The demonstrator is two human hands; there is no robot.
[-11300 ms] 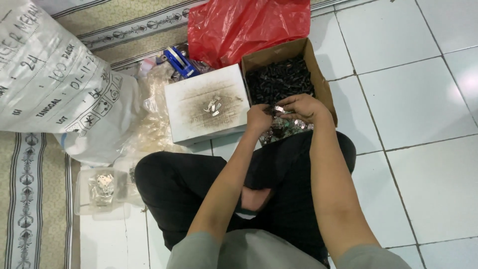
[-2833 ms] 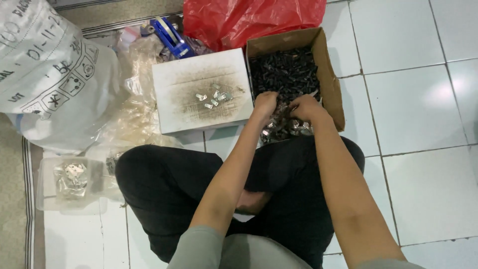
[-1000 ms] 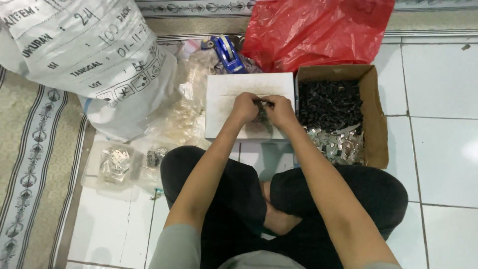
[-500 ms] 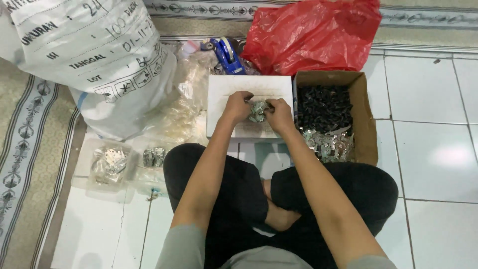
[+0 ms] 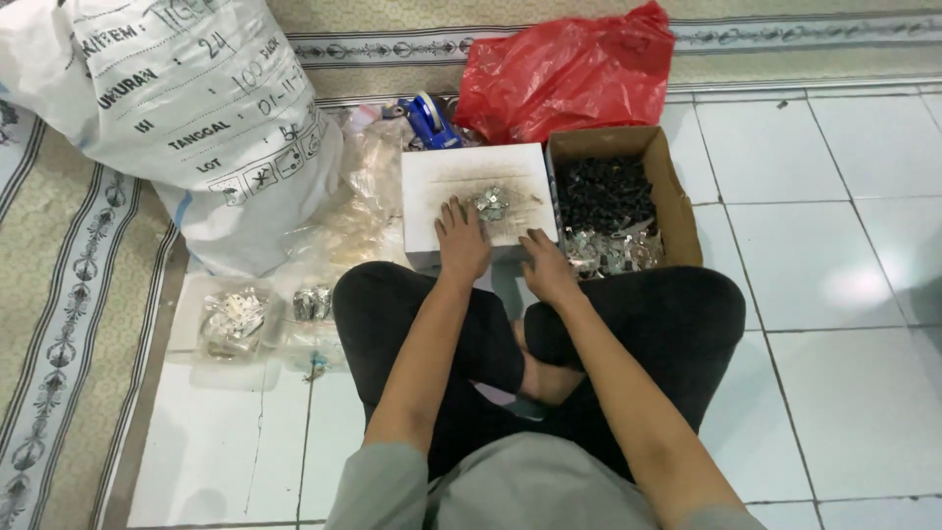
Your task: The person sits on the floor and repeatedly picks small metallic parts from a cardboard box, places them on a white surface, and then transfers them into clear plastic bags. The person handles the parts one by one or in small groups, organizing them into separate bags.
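Bright, even indoor light; a soft glare patch on the white floor tiles (image 5: 863, 285) at right, faint shadows beneath the person's legs, slight softness toward the edges.

Ahead of your knees sits a white box (image 5: 478, 201), a brown cardboard box (image 5: 677, 191) touching its right side. Behind them slumps a red plastic bag (image 5: 569, 74); far left, a big white sack (image 5: 186, 108) with dark printed lettering.

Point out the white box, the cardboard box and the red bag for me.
white box (image 5: 520, 177): head view, bare top right of the metal pieces.
cardboard box (image 5: 677, 191): head view, right wall.
red bag (image 5: 574, 79): head view, middle of the crumpled plastic.
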